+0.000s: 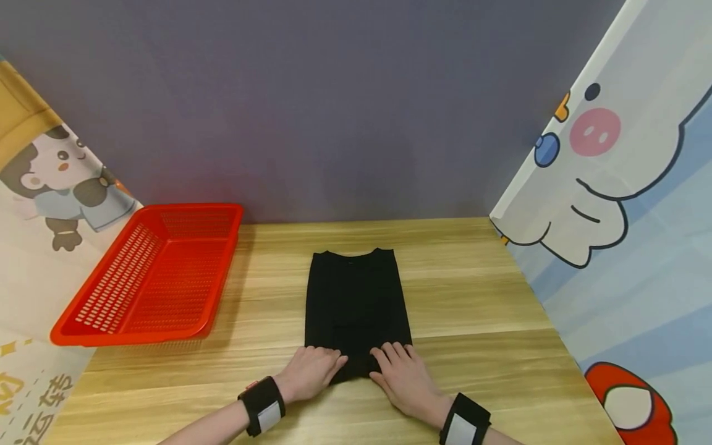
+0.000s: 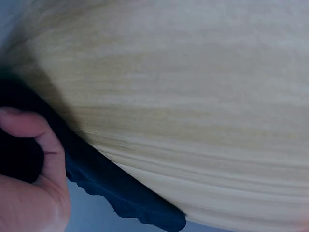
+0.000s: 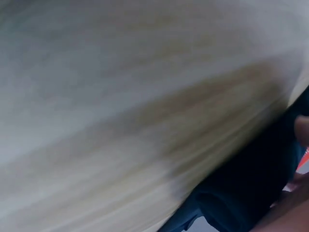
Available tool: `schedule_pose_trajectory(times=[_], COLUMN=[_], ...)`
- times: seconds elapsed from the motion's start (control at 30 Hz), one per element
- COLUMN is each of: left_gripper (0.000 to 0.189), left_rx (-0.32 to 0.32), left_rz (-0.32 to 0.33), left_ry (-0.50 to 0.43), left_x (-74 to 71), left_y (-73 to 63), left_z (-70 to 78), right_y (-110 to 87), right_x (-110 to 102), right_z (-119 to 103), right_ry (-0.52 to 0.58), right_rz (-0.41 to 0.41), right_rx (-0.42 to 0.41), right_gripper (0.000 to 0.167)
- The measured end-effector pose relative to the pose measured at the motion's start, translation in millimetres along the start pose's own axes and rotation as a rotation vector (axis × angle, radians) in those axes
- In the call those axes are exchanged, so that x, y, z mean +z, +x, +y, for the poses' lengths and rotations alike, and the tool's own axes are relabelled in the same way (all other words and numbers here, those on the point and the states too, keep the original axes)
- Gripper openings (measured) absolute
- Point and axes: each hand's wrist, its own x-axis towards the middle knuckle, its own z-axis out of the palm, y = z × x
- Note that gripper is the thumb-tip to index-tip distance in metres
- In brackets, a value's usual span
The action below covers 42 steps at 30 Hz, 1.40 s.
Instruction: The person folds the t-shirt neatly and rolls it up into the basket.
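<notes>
A black garment (image 1: 356, 290), apparently a top with its neckline at the far end, lies spread in a narrow shape on the wooden table. My left hand (image 1: 313, 371) rests on its near left corner, the thumb toward the middle. On the near right corner lies my right hand (image 1: 405, 378), fingers pointing away from me over the fabric. In the left wrist view a bent thumb (image 2: 50, 154) lies against the dark cloth (image 2: 111, 179). The right wrist view shows the cloth's thick edge (image 3: 241, 188) beside part of that hand. Both near corners are hidden under the hands.
A red plastic basket (image 1: 172, 290) with perforated sides stands at the left of the wooden table (image 1: 473, 296). A grey panel (image 1: 356, 111) rises behind it. Cartoon-printed sheets (image 1: 639, 185) flank the table on both sides.
</notes>
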Motion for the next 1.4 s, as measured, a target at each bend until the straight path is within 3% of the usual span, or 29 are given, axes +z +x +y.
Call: schedule_pose_trajectory(times=[0.2, 0.47, 0.63, 0.8, 0.97, 1.13, 1.27, 1.4], left_gripper=[0.041, 0.035, 0.055, 0.045, 0.037, 0.032, 0.030, 0.031], left_rx=[-0.032, 0.055, 0.094, 0.104, 0.076, 0.046, 0.034, 0.036], left_rz=[-0.008, 0.196, 0.205, 0.230, 0.265, 0.213, 0.171, 0.141], left_ry=[-0.009, 0.340, 0.429, 0.500, 0.485, 0.372, 0.304, 0.285], left_x=[-1.2, 2.5, 3.5, 8.7, 11.8, 10.5, 6.8, 1.8], left_y=[-0.6, -9.2, -13.7, -15.2, -12.4, -7.3, -5.5, -5.1], left_z=[1.0, 8.2, 10.9, 13.5, 13.5, 9.0, 6.1, 5.2], right_y=[3.1, 17.2, 24.5, 27.9, 24.2, 13.3, 6.7, 3.3], right_x=[6, 1, -4, -6, -6, -5, -3, 0], right_z=[4, 10, 13, 12, 9, 6, 5, 5], right_ry=[0.050, 0.183, 0.233, 0.236, 0.222, 0.226, 0.166, 0.089], right_rz=[0.029, -0.089, -0.161, -0.196, -0.197, -0.221, -0.169, -0.102], right_rx=[-0.025, -0.010, 0.020, 0.045, 0.060, 0.086, 0.070, 0.030], right_gripper=[0.016, 0.015, 0.020, 0.023, 0.022, 0.035, 0.050, 0.042])
